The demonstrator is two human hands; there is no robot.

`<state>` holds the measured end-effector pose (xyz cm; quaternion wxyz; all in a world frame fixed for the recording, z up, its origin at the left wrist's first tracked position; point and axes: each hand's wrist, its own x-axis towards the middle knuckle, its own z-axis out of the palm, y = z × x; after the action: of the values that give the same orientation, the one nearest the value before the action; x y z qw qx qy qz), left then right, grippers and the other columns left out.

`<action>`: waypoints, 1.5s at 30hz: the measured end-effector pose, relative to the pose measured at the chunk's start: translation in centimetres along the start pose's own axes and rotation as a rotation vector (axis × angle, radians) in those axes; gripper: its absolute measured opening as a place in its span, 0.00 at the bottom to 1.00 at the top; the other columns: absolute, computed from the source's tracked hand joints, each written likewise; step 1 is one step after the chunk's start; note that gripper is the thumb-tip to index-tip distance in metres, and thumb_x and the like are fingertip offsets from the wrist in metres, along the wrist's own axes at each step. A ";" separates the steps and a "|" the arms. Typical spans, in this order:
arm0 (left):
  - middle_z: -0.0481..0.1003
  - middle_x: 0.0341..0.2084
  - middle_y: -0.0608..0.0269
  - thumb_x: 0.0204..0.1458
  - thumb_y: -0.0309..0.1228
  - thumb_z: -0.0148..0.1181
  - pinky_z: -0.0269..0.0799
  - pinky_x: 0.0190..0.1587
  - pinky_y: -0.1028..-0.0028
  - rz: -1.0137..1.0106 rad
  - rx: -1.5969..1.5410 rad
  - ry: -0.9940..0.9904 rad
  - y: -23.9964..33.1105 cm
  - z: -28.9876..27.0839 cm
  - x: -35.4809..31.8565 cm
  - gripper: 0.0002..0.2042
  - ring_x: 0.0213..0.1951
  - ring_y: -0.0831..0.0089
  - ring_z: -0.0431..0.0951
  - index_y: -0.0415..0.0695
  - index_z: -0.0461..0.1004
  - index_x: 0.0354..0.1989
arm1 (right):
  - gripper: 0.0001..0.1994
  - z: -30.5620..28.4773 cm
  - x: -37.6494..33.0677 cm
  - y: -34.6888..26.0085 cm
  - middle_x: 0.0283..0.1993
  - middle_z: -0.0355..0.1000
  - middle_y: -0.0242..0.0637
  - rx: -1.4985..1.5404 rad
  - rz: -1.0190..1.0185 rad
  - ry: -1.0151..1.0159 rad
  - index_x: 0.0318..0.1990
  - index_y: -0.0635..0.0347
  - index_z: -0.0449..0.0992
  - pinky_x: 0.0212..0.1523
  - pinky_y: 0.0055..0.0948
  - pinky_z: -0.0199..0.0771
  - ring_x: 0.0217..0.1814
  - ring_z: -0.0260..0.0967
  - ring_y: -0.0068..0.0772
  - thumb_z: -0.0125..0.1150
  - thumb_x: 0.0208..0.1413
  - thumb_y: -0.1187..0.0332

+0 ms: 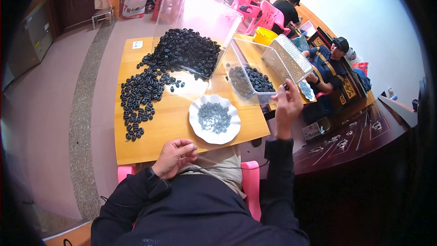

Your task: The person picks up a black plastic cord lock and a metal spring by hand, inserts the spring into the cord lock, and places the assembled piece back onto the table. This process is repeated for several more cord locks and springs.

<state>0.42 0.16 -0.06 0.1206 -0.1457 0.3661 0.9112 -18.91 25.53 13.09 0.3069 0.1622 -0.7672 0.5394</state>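
Note:
Beside the near edge of the wooden table, my left hand (176,157) is closed, thumb against the fingers; whatever it may hold is too small to make out. My right hand (288,109) is raised at the right, by the near corner of a clear plastic bin (266,94), pinching a small black oval piece (286,87). Similar black pieces lie in that bin. A white scalloped plate (193,130) in front of me holds many tiny translucent grey pieces (214,117). Loose black oval pieces with holes (141,95) spread over the table's left side.
A large clear tub (230,23) lies tipped, its heap of black pieces (186,50) spilling onto the table (173,132). Right of it are a white perforated basket (291,57) and a yellow bowl (265,36). A person (330,61) sits at the right; others sit farther back.

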 end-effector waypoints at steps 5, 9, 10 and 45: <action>0.76 0.32 0.61 0.57 0.27 0.58 0.79 0.37 0.75 0.003 -0.010 -0.018 0.0 0.2 0.2 0.07 0.33 0.74 0.78 0.38 0.71 0.40 | 0.20 0.8 5.3 4.6 0.41 0.75 0.44 -0.405 -0.116 -0.192 0.55 0.69 0.71 0.33 0.23 0.73 0.34 0.74 0.27 0.62 0.54 0.72; 0.76 0.32 0.60 0.57 0.25 0.57 0.80 0.39 0.71 0.012 -0.025 -0.002 0.1 -0.3 0.3 0.06 0.33 0.73 0.78 0.38 0.70 0.40 | 0.17 1.9 4.7 4.0 0.40 0.76 0.41 -0.297 -0.083 -0.194 0.52 0.70 0.73 0.37 0.21 0.73 0.37 0.74 0.26 0.61 0.56 0.73; 0.76 0.32 0.60 0.57 0.25 0.57 0.79 0.39 0.71 0.023 -0.020 -0.002 0.1 -0.3 0.3 0.06 0.33 0.73 0.78 0.38 0.70 0.40 | 0.17 1.9 4.3 3.9 0.40 0.76 0.41 -0.300 -0.079 -0.201 0.52 0.70 0.73 0.37 0.21 0.73 0.37 0.74 0.26 0.61 0.56 0.73; 0.76 0.32 0.63 0.56 0.28 0.59 0.77 0.38 0.76 0.027 -0.035 -0.005 0.3 -0.4 0.4 0.07 0.32 0.77 0.78 0.39 0.73 0.40 | 0.08 18.2 -0.8 -5.0 0.27 0.75 0.41 -0.089 -0.363 -0.881 0.39 0.63 0.80 0.29 0.25 0.70 0.26 0.72 0.30 0.61 0.50 0.75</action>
<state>0.06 -0.29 -0.29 0.1067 -0.1406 0.3515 0.9194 -20.76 6.71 12.03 0.0485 0.4933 -0.8059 0.3238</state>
